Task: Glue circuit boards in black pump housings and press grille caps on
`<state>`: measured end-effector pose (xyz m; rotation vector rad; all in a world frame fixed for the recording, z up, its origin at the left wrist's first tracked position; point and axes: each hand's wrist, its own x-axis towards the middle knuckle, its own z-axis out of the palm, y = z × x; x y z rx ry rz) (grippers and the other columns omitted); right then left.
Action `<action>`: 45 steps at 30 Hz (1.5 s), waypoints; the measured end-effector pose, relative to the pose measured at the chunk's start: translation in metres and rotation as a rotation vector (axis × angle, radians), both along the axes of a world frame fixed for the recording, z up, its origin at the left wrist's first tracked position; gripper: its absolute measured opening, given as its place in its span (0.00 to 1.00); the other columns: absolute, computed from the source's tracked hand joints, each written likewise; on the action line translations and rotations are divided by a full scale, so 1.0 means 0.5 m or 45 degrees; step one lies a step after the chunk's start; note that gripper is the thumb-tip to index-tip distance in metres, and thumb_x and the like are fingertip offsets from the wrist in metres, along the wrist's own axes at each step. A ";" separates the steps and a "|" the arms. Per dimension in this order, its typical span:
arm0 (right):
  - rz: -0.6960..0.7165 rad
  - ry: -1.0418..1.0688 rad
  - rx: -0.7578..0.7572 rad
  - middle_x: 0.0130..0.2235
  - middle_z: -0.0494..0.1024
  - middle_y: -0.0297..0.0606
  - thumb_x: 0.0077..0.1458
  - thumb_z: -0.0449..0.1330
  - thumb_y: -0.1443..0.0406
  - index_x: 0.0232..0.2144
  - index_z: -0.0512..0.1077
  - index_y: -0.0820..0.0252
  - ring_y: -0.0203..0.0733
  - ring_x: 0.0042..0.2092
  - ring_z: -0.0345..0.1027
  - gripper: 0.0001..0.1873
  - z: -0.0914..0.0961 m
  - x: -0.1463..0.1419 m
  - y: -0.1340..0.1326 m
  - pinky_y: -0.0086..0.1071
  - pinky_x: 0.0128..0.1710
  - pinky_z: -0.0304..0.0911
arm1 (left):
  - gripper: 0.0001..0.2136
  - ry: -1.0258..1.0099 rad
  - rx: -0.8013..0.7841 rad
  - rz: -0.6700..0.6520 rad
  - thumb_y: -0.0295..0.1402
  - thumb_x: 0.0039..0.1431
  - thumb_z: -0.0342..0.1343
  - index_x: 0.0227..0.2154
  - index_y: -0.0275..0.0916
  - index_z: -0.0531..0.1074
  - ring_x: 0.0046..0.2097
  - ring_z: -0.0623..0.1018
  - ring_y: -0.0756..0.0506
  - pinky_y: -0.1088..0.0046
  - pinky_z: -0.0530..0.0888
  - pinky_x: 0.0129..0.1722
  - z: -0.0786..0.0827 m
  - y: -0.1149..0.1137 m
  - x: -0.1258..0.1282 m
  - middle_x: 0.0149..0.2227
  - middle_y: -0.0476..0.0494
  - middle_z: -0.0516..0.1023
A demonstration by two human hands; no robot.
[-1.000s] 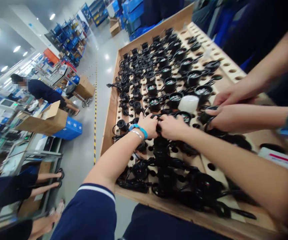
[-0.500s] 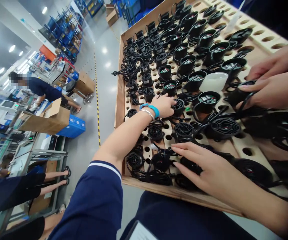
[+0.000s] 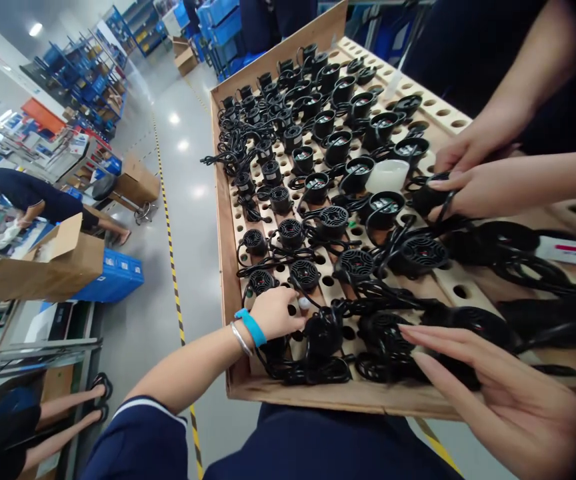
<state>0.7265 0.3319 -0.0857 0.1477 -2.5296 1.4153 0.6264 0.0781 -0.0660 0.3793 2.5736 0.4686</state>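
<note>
evidently the left hand (image 3: 275, 312) covered its own fingertips, so whether its grip was closed on anything could not be told; it lay just beside a dark round unit (image 3: 324, 333) near the front wall of the wooden tray (image 3: 224, 260). the right hand (image 3: 498, 393), blurred towards the wrist, had its grip open, thumb apart from straight fingers, fingertips at the edge of a grilled unit (image 3: 382, 327). that unit's underside was hidden; its grille faced up, so its axis probably stood upright. a co-worker's hands (image 3: 473, 188) clasped a black part (image 3: 424, 196), partly covered by fingers.
</note>
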 end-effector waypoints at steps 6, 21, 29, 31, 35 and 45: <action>-0.007 0.040 0.047 0.46 0.77 0.31 0.59 0.57 0.56 0.45 0.72 0.42 0.43 0.45 0.73 0.12 0.001 0.014 -0.004 0.39 0.46 0.71 | 0.09 -0.044 0.133 -0.001 0.33 0.51 0.59 0.34 0.37 0.79 0.33 0.77 0.47 0.75 0.73 0.36 -0.028 0.015 -0.022 0.32 0.45 0.80; 0.027 0.293 0.143 0.43 0.78 0.35 0.59 0.58 0.62 0.42 0.73 0.54 0.37 0.44 0.74 0.09 0.006 0.006 -0.030 0.28 0.46 0.71 | 0.10 -0.091 0.402 0.141 0.27 0.51 0.56 0.35 0.33 0.80 0.29 0.74 0.52 0.79 0.70 0.30 -0.061 0.016 -0.011 0.30 0.47 0.81; 0.013 0.304 0.044 0.41 0.78 0.35 0.58 0.58 0.65 0.40 0.74 0.55 0.35 0.42 0.74 0.08 0.014 0.013 -0.027 0.25 0.45 0.71 | 0.10 -0.020 0.440 0.218 0.32 0.55 0.55 0.32 0.33 0.79 0.32 0.77 0.48 0.75 0.74 0.35 -0.005 -0.021 0.005 0.33 0.43 0.82; 0.016 0.281 -0.026 0.41 0.78 0.36 0.58 0.57 0.65 0.39 0.75 0.55 0.35 0.42 0.74 0.08 0.021 0.016 -0.027 0.26 0.45 0.71 | 0.11 0.047 0.472 0.263 0.34 0.56 0.55 0.34 0.34 0.80 0.34 0.78 0.46 0.73 0.75 0.37 0.036 -0.036 0.020 0.38 0.41 0.82; 0.106 0.073 -0.194 0.47 0.77 0.43 0.59 0.57 0.60 0.45 0.75 0.56 0.42 0.49 0.72 0.14 0.036 0.013 -0.042 0.34 0.51 0.69 | 0.13 0.117 0.677 0.304 0.38 0.56 0.58 0.38 0.36 0.80 0.36 0.79 0.45 0.73 0.77 0.35 0.128 -0.019 0.068 0.40 0.39 0.82; 0.747 -0.628 -1.004 0.52 0.74 0.43 0.58 0.57 0.48 0.53 0.71 0.56 0.47 0.52 0.68 0.27 0.062 -0.038 -0.002 0.44 0.56 0.63 | 0.08 0.018 0.946 0.294 0.32 0.54 0.60 0.33 0.34 0.80 0.33 0.77 0.49 0.77 0.74 0.30 0.187 0.173 0.131 0.36 0.40 0.74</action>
